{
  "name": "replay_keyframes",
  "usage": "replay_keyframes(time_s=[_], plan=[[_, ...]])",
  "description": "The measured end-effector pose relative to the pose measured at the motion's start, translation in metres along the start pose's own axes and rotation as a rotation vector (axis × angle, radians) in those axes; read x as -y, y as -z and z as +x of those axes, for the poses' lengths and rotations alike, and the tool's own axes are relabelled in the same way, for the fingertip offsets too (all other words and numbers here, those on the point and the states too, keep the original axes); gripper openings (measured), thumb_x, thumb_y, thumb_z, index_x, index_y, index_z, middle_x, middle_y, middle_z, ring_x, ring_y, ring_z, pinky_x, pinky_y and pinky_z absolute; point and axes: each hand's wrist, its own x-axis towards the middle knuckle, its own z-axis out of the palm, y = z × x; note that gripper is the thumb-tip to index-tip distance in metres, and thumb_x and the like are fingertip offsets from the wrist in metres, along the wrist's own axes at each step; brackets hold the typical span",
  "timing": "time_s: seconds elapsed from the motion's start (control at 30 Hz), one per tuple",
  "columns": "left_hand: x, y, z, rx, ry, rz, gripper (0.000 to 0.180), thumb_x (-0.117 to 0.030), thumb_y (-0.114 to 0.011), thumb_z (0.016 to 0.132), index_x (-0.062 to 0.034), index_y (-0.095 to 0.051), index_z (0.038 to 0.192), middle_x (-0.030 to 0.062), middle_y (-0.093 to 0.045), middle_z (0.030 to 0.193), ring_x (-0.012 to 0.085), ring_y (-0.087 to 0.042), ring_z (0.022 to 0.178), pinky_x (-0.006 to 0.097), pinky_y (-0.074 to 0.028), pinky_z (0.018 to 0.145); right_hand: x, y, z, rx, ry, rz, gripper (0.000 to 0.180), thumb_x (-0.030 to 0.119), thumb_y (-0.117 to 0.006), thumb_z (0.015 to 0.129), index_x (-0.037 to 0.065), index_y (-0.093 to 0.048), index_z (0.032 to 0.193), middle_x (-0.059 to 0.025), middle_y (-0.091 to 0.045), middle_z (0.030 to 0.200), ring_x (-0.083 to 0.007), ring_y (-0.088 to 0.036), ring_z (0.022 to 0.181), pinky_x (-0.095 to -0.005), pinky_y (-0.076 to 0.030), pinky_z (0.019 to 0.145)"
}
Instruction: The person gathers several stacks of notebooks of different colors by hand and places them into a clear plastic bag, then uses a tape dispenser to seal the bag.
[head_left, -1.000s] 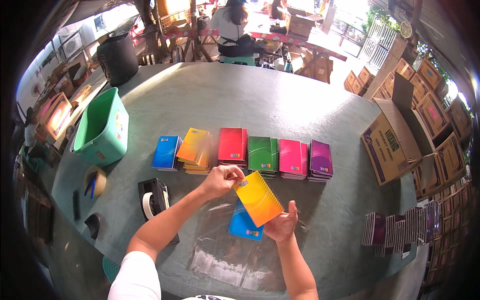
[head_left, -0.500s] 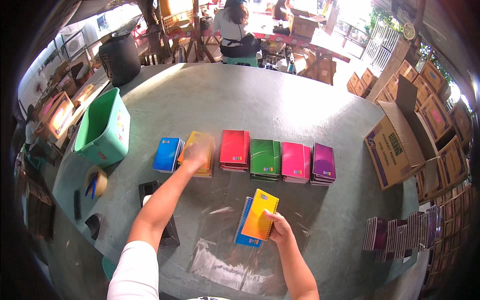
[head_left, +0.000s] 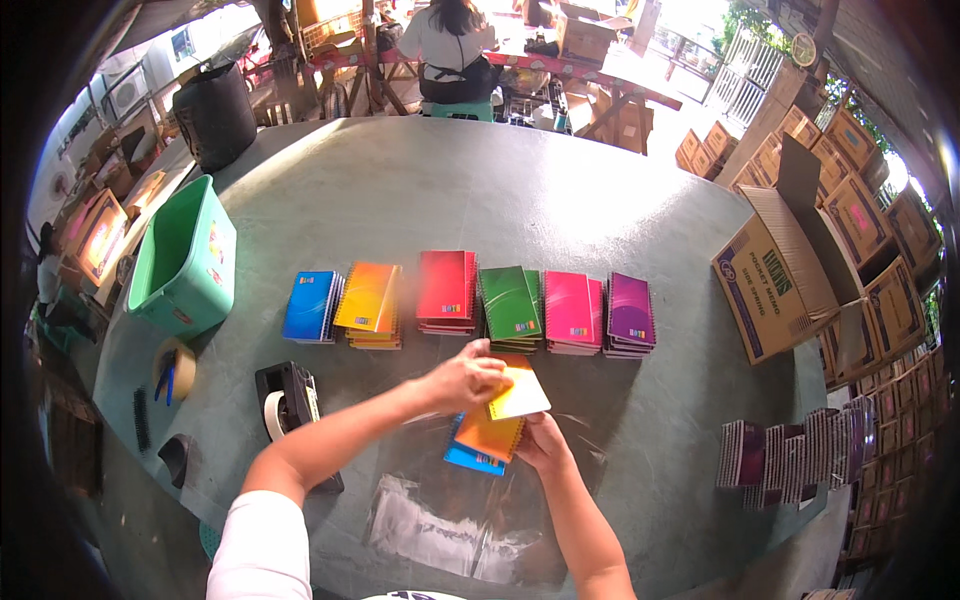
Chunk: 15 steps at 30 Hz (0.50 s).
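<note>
My right hand (head_left: 543, 442) is closed on a fanned pair of spiral notebooks, a blue notebook (head_left: 474, 458) beneath a yellow-orange notebook (head_left: 488, 435). Another yellow notebook (head_left: 522, 388), brightly lit, lies tilted over them with my left hand (head_left: 467, 379) closed on its left edge. Beyond my hands runs a row of notebook stacks: blue (head_left: 310, 305), yellow (head_left: 368, 298), red (head_left: 447, 287), green (head_left: 511, 303), pink (head_left: 573, 312) and purple (head_left: 631, 310). Clear plastic (head_left: 440, 535) lies on the table below my hands.
A black tape dispenser (head_left: 290, 395) stands left of my hands, near a tape roll (head_left: 178, 370) with blue-handled scissors. A green bin (head_left: 190, 265) is at the left. At right are an open carton (head_left: 765, 285) and purple notebook piles (head_left: 790, 460). Someone sits beyond the table (head_left: 470, 180).
My left hand has come back from the yellow stack toward my right hand, bringing a yellow notebook onto the held pair. The whole view has shifted slightly.
</note>
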Motion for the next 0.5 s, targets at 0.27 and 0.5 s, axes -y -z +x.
replay_keyframes(time_s=[0.27, 0.5], plan=[[-0.03, 0.001, -0.002, -0.415, 0.642, -0.629, 0.024, -0.003, -0.075, 0.069, -0.0038, -0.063, 0.09, 0.0116, -0.037, 0.128, 0.0206, -0.05, 0.111, 0.031, -0.045, 0.092, 0.015, -0.03, -0.017, -0.018, 0.08, -0.352, 0.042, 0.033, -0.058, 0.088, 0.005, -0.051, 0.12, -0.0087, -0.06, 0.113, -0.0198, -0.06, 0.102, -0.0362, -0.049, 0.086], [-0.051, 0.016, -0.003, -0.195, 0.259, -0.355, 0.023, 0.005, -0.068, 0.069, -0.0033, -0.063, 0.09, 0.0148, -0.052, 0.117, 0.0246, -0.053, 0.109, 0.034, -0.045, 0.092, 0.022, -0.027, -0.033, 0.027, 0.03, -0.128, 0.041, 0.018, -0.065, 0.084, 0.002, -0.05, 0.119, -0.0095, -0.061, 0.111, -0.0217, -0.062, 0.098, -0.036, -0.05, 0.086]])
